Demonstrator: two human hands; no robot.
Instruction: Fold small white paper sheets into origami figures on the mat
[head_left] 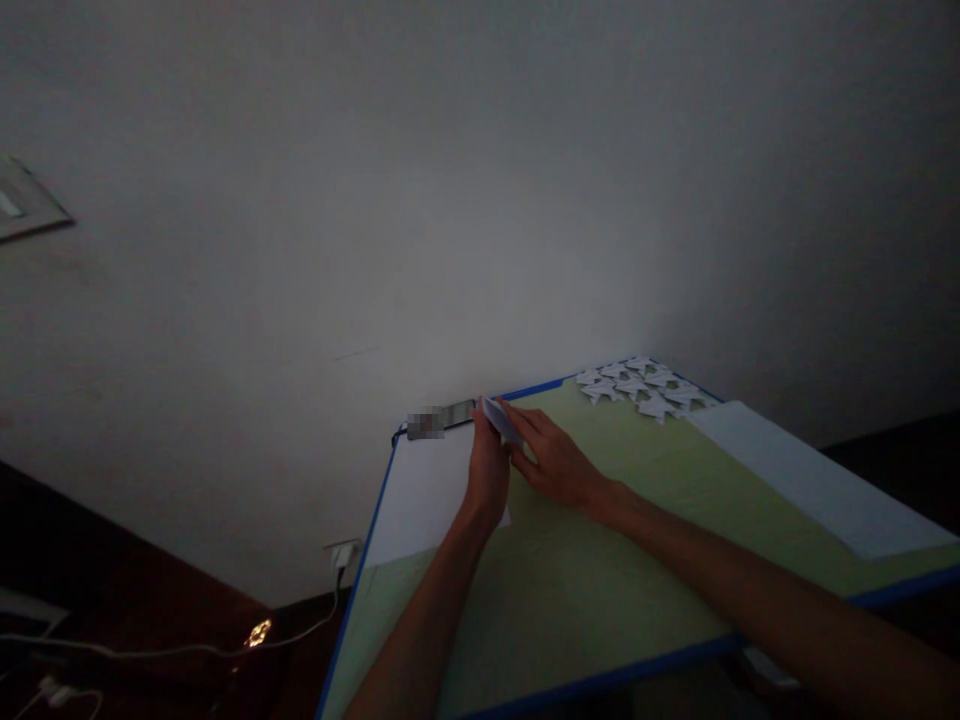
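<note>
My left hand (487,468) and my right hand (553,455) meet at the far side of a green table top (600,560). Between their fingertips is a small folded piece of white paper (501,420), which both hands pinch. The left hand rests over a white sheet (424,490) at the table's far left corner. Several folded white paper shapes (637,385) lie in a cluster at the far right corner, apart from both hands.
A second white sheet (817,480) lies along the table's right edge. The table has a blue rim (360,570) and stands against a plain wall (450,200). A wall socket with a plug (343,553) and cables (150,650) are at the lower left.
</note>
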